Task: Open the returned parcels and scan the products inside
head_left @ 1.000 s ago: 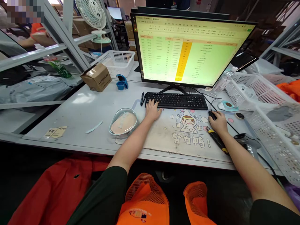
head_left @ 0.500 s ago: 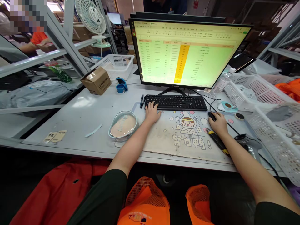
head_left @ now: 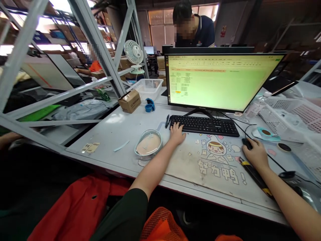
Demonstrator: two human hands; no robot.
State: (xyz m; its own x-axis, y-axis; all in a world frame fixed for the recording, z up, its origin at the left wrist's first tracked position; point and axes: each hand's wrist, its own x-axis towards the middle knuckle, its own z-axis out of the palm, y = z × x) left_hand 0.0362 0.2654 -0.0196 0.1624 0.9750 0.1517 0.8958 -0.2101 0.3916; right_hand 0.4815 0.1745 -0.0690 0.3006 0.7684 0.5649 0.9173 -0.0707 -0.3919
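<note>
Left hand [head_left: 177,134] is spread, resting on the left end of the black rectangular plastic keyboard [head_left: 210,125], which lies on the pale grey bench [head_left: 127,124] at the hand's two o'clock. Right hand [head_left: 257,154] is curled over the black rounded plastic mouse [head_left: 247,144] at its ten o'clock; a slim black-and-yellow utility knife [head_left: 254,175] lies at that hand's six o'clock.

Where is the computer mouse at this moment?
In the head view, the mouse is on the right, under the person's right hand, near the right end of the keyboard and beyond the black-and-yellow cutter.
</note>
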